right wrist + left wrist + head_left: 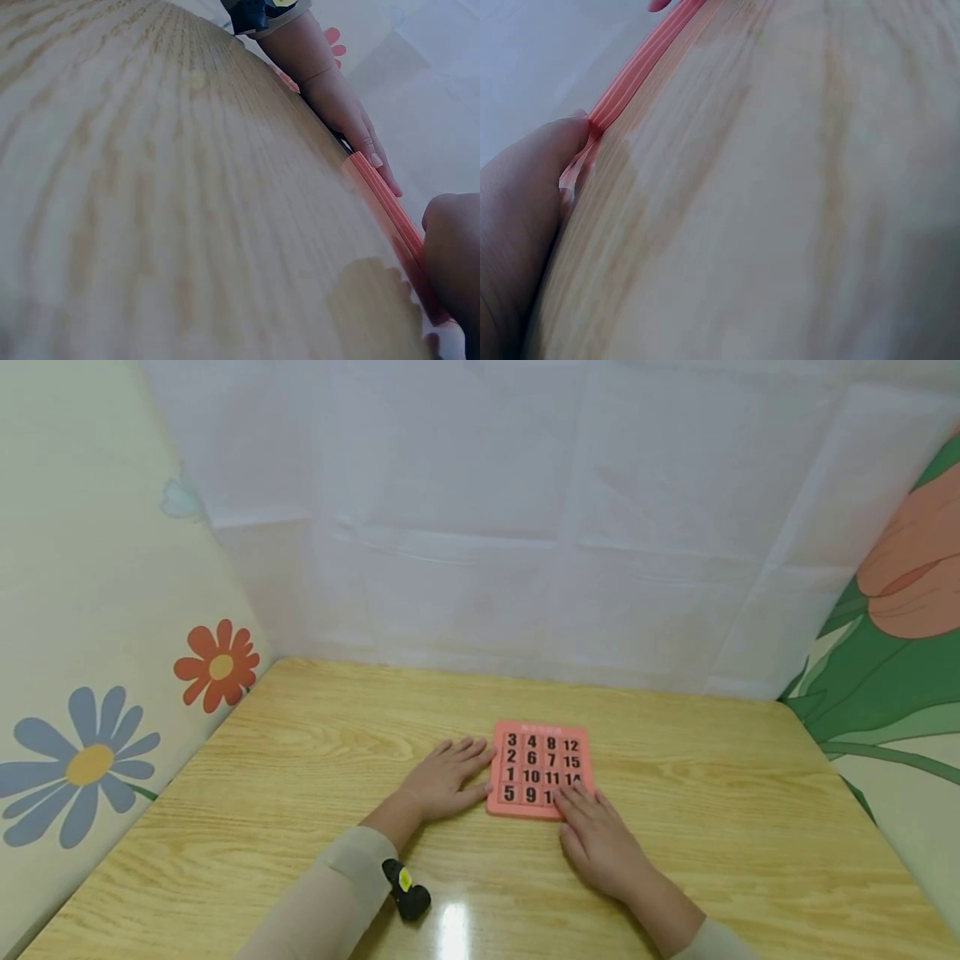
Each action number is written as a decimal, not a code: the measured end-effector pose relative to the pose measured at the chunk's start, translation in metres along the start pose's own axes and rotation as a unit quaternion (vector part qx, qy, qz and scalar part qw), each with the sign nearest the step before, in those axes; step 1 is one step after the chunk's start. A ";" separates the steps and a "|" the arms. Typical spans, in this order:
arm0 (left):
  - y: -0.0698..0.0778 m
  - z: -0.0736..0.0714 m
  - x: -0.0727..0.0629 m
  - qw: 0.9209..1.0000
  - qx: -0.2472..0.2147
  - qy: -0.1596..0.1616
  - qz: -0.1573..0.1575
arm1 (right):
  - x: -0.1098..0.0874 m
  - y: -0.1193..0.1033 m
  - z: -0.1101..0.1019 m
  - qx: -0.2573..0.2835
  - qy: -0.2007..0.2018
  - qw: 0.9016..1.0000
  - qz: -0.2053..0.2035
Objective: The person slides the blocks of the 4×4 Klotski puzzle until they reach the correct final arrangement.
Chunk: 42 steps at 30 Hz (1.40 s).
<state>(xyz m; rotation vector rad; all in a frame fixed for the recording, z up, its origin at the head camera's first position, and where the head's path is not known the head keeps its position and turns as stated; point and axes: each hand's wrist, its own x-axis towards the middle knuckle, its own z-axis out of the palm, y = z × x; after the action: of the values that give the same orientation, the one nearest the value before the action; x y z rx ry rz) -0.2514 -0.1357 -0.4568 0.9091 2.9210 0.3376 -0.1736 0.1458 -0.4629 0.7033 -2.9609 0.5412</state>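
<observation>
A pink sliding number puzzle (pixel 531 767) lies flat on the wooden table, its black-numbered tiles facing up. My left hand (pixel 444 782) rests flat at the puzzle's left side, with fingers extended and the thumb at its edge. In the left wrist view, the thumb (pixel 555 146) meets the pink rim. Over the lower right corner lies my right hand (pixel 602 847), its fingers fairly straight and covering part of the bottom-row tiles. The right wrist view shows the puzzle's side (pixel 386 202) between both hands.
The wooden table (pixel 315 718) reaches back to a white sheet (pixel 450 527). Flower-patterned walls stand left and right. A black wrist camera with a yellow mark (pixel 407 891) sits at the left sleeve.
</observation>
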 end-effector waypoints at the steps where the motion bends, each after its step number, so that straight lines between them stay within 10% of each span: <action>1: 0.000 0.000 0.000 1.000 0.000 0.000 0.000 | 0.000 0.001 0.001 0.002 0.001 1.000 0.004; 42: -0.001 -0.001 0.002 1.000 -0.002 -0.005 -0.003 | 0.010 0.018 -0.005 0.011 0.016 1.000 0.013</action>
<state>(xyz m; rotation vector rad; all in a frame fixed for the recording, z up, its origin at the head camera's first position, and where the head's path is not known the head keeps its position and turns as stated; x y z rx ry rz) -0.2542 -0.1353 -0.4556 0.8983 2.9132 0.3374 -0.1911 0.1584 -0.4629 0.6537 -2.9424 0.5811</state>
